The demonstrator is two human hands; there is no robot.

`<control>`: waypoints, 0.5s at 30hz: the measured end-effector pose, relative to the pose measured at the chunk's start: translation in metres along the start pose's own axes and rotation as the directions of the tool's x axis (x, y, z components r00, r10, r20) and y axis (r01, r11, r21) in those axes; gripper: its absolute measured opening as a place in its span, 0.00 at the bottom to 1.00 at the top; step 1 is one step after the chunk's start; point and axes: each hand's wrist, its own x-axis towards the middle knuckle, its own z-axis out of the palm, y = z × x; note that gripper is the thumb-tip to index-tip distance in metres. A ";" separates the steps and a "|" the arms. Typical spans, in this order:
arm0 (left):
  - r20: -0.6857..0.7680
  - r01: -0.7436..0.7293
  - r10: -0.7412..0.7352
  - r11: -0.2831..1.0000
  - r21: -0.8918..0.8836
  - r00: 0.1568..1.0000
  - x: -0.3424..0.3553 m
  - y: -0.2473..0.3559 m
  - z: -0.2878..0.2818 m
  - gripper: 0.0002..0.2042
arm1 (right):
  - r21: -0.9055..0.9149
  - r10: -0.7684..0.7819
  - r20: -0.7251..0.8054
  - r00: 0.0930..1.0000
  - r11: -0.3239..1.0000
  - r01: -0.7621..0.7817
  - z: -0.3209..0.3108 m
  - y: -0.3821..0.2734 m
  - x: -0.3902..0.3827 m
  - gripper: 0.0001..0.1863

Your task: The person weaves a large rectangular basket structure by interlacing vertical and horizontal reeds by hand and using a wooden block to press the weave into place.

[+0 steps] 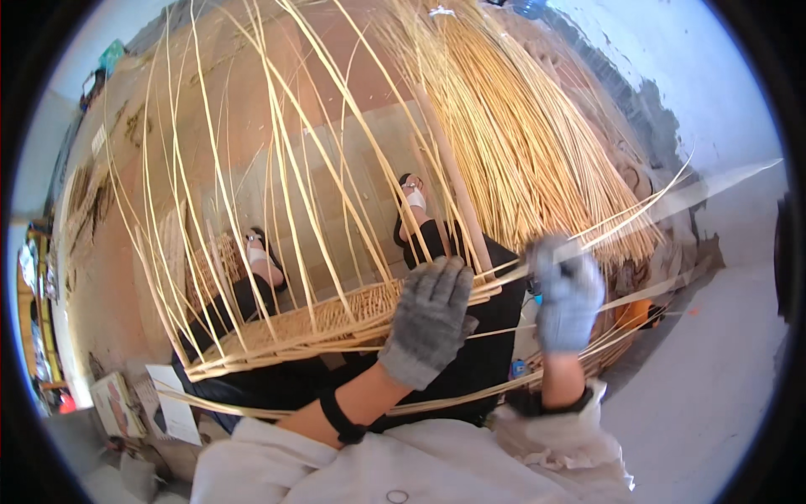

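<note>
Across my lap lies a woven wicker base [340, 309], with long pale willow stakes [281, 151] standing up from it. My left hand [426, 323], in a grey knitted glove, is closed over the base's near edge close to its right end. To the right, my right hand [564, 290], in a similar glove and smeared by motion, grips willow rods [634, 217] that run out toward the upper right. A thicker wooden post [453, 181] rises at the base's right end. The tips of the right fingers are blurred.
A large bundle of willow rods [520, 126] lies on the floor at the far right. More loose rods [617, 340] lie beside my right arm. My feet [413, 195] rest on the tiled floor beyond the base. A white wall [714, 361] stands at the right.
</note>
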 end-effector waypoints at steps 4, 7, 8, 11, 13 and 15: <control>0.187 0.288 -0.292 0.956 0.050 0.938 0.030 0.032 0.022 0.39 | -0.161 0.179 0.767 0.616 0.983 -0.086 0.036 0.040 0.109 0.19; 0.267 0.404 -0.413 0.910 0.092 0.870 0.043 0.030 0.022 0.38 | -0.599 0.207 0.683 0.701 0.707 0.375 0.078 0.044 0.121 0.24; 0.332 0.448 -0.444 0.891 0.068 0.832 0.045 0.029 0.023 0.37 | -0.637 0.127 0.625 0.770 0.652 0.410 0.084 0.044 0.120 0.25; 0.278 0.383 -0.357 0.923 -0.045 0.892 0.046 0.027 0.020 0.22 | -0.647 0.027 0.534 0.845 0.656 0.388 0.067 0.015 0.097 0.31; 0.303 0.367 -0.316 0.922 -0.127 0.899 0.042 0.025 0.020 0.18 | -0.571 0.032 0.494 0.869 0.766 0.296 0.029 0.015 0.079 0.25; 0.127 0.272 -0.256 0.953 -0.134 0.958 0.044 0.013 0.025 0.15 | -0.534 0.118 0.522 0.845 0.817 0.216 -0.007 -0.009 0.054 0.21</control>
